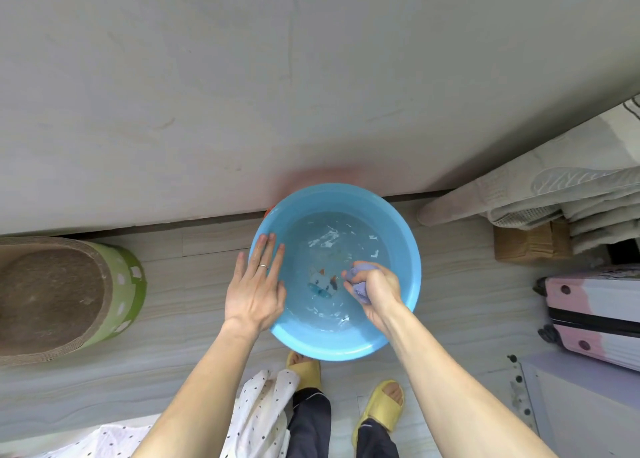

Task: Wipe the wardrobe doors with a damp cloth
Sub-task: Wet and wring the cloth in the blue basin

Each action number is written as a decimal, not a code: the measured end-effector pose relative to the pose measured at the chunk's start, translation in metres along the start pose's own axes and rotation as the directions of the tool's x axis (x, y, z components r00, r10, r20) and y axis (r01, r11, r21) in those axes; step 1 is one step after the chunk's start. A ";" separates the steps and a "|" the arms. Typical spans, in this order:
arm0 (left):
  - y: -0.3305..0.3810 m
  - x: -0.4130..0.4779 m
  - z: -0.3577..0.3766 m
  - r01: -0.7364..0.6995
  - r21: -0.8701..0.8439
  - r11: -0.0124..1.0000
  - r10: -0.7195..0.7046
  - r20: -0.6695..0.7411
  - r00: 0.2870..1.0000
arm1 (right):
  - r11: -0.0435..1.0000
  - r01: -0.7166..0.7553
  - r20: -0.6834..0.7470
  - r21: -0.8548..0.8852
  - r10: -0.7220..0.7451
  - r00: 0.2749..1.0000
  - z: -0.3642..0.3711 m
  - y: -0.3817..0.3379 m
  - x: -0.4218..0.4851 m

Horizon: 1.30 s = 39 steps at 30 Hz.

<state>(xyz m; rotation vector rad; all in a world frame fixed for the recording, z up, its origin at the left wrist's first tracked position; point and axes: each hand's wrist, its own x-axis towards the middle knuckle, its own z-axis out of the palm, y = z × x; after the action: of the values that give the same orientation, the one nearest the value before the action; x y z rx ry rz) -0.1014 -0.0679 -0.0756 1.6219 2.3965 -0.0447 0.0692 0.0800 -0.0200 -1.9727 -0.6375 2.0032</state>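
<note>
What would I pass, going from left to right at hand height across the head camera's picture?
Green round tub with a brown cardboard top → left hand, fingers straight → right hand gripping a crumpled purple cloth → brown cardboard box → pink and white hard-shell suitcase.

No legible text from my view.
I see only a cartoon print (pixel 323 281) on the blue basin's (pixel 405 242) floor, with no letters I can read.
</note>
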 end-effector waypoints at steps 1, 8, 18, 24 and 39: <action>0.000 0.000 0.000 0.000 0.002 1.000 0.000 0.000 1.000 | 0.998 -0.018 0.025 0.060 0.016 1.000 -0.001 0.000 -0.001; 0.001 0.000 0.000 0.003 0.013 1.000 -0.003 -0.003 1.000 | 0.994 -0.025 0.007 0.105 0.024 1.000 -0.003 -0.003 -0.003; 0.001 -0.001 0.002 0.008 0.019 1.000 -0.007 -0.029 1.000 | 0.944 0.051 -0.200 -0.325 -0.121 0.972 0.001 -0.004 0.009; 0.001 -0.001 0.003 0.010 0.029 1.000 -0.009 -0.034 0.999 | 0.880 0.086 -0.201 -0.467 -0.200 0.959 0.010 -0.007 0.004; 0.003 -0.001 -0.002 0.011 0.072 0.997 -0.007 -0.055 0.998 | 0.715 0.114 -0.125 -0.690 -0.272 0.954 0.007 0.000 0.000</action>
<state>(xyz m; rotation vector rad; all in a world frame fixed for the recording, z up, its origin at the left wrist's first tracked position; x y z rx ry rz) -0.0991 -0.0671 -0.0735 1.6643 2.4701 -0.0914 0.0625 0.0791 -0.0201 -2.3178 -1.6305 1.4953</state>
